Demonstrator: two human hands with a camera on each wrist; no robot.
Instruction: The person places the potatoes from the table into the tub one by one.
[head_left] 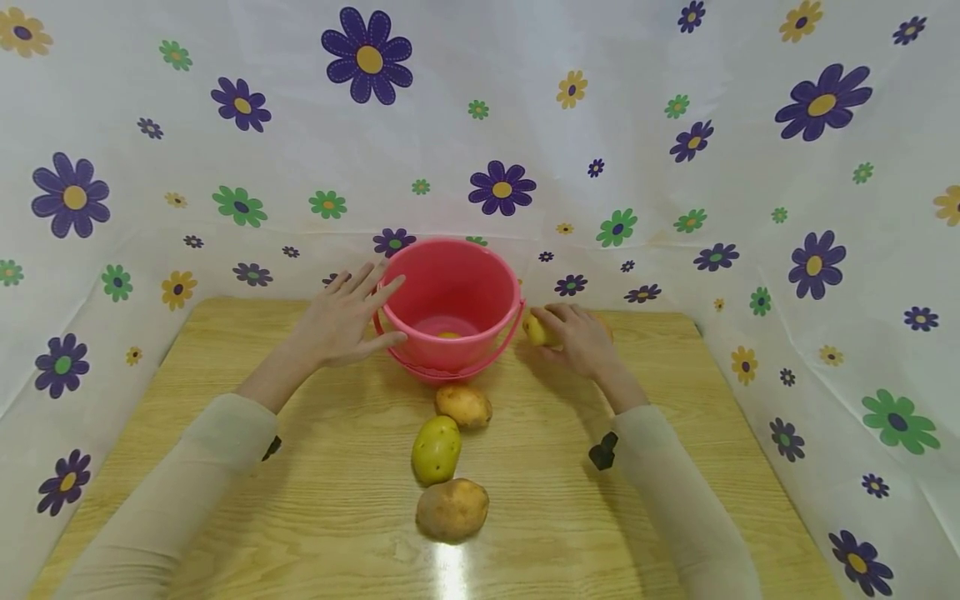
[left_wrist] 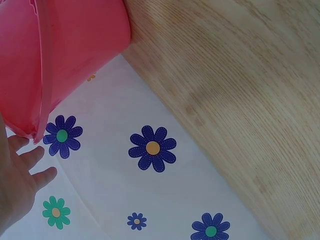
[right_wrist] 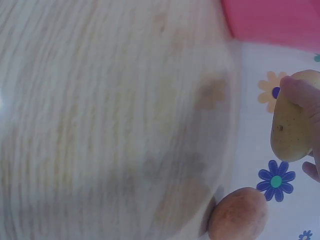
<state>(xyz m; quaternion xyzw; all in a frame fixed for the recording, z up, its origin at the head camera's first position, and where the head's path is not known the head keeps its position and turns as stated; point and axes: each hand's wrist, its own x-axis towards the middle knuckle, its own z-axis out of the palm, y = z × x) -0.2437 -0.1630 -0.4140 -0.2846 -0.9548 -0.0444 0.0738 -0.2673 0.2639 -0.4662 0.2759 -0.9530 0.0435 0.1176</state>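
A pink bucket (head_left: 453, 292) with its handle lowered to the front stands at the back of the table; a bit of yellow shows at its bottom. My left hand (head_left: 343, 321) is at the bucket's left rim, fingers spread and straight. To the right of the bucket, my right hand (head_left: 579, 337) grips a yellow potato (right_wrist: 291, 125), thumb on one side of it. Behind that hand a brownish potato (right_wrist: 239, 215) lies on the table, mostly hidden in the head view. In front of the bucket lie a tan potato (head_left: 463, 406), a greenish-yellow potato (head_left: 436, 451) and a larger brown potato (head_left: 452, 509).
The wooden table (head_left: 337, 500) carries everything. A white flowered sheet (head_left: 300, 125) hangs behind the table and along both sides, close to its back edge. Dark wrist-camera pieces (head_left: 603, 451) stick out below the sleeves.
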